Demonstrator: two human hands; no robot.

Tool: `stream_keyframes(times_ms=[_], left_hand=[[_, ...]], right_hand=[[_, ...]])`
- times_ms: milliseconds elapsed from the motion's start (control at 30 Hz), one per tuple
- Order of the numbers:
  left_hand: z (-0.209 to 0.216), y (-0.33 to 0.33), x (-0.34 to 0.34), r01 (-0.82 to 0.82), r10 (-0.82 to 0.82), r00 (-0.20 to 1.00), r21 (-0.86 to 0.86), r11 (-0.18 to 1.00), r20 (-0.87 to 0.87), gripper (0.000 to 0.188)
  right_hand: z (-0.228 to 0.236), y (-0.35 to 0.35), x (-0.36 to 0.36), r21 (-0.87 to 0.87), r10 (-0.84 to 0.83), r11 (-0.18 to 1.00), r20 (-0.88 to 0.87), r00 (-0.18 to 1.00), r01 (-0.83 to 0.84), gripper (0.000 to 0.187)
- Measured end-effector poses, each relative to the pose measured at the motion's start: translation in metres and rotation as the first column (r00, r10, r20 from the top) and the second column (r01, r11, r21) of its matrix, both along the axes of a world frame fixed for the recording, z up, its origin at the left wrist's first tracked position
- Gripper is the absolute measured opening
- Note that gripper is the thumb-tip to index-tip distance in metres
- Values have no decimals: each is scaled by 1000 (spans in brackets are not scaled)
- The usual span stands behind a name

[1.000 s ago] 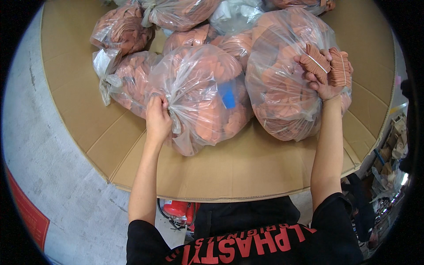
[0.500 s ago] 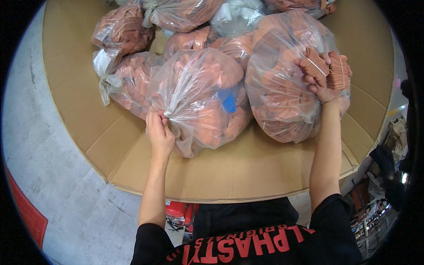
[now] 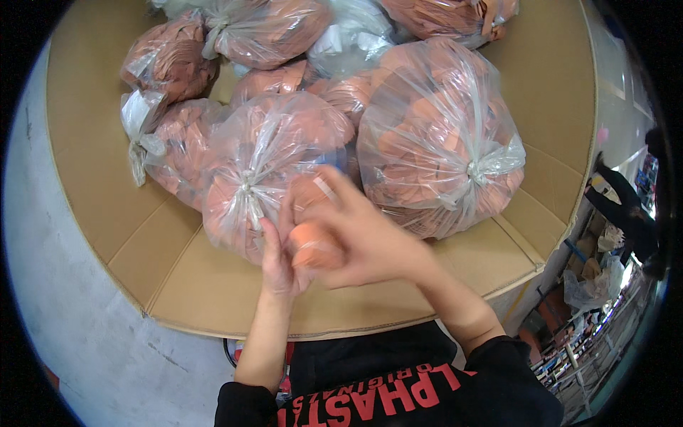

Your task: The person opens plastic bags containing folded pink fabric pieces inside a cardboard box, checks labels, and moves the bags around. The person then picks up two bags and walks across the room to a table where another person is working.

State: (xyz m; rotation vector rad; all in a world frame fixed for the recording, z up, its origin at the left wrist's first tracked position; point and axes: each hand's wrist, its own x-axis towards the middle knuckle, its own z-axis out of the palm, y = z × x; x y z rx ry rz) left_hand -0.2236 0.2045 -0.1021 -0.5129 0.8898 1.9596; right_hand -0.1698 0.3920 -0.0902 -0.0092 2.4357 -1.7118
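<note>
In front of the box's near side my two hands meet. My right hand (image 3: 373, 242), smeared by motion, grips two small bundles of orange-brown flat pieces. One bundle (image 3: 316, 245) is at its lower side; the other bundle (image 3: 311, 191) shows above it with a pale band around it. My left hand (image 3: 279, 260) is right beside the lower bundle, thumb stretched up and fingers apart; whether it bears any weight is hidden. Behind the hands sits a knotted clear plastic bag (image 3: 245, 153) full of similar pieces. A larger tied bag (image 3: 434, 135) stands to its right.
A large cardboard box (image 3: 206, 285) with a bent rim surrounds the bags. More filled bags (image 3: 274, 32) are piled at the back, along with a whitish crumpled bag (image 3: 348, 39). Grey floor (image 3: 50, 235) lies to the left; racks and clutter (image 3: 590, 320) stand at right, near another person (image 3: 626, 206).
My left hand has let go of the near bag's knot. My right hand has brought the two bundles from above the right bag to my left hand. The view has shifted slightly.
</note>
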Motion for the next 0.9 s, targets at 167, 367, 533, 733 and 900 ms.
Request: stream_keyframes(times_ms=[167, 367, 533, 733, 900], left_hand=[[-14, -52, 4, -71, 70, 997, 100, 992, 18, 73], [-28, -135, 5, -24, 21, 995, 33, 999, 102, 63], [-49, -154, -19, -206, 155, 972, 318, 926, 178, 65], [-104, -149, -33, -432, 338, 902, 518, 739, 269, 73], [-140, -155, -33, -374, 283, 927, 540, 754, 247, 70]], right_hand=[[21, -68, -9, 217, 112, 967, 105, 988, -133, 76], [-8, -74, -39, 229, 12, 973, -31, 999, -4, 54], [-76, -86, -108, 470, 113, 882, -120, 986, -44, 47], [-106, -88, -123, 712, 406, 652, -36, 913, -261, 30], [-91, -67, -108, 578, 419, 746, -21, 908, -331, 24]])
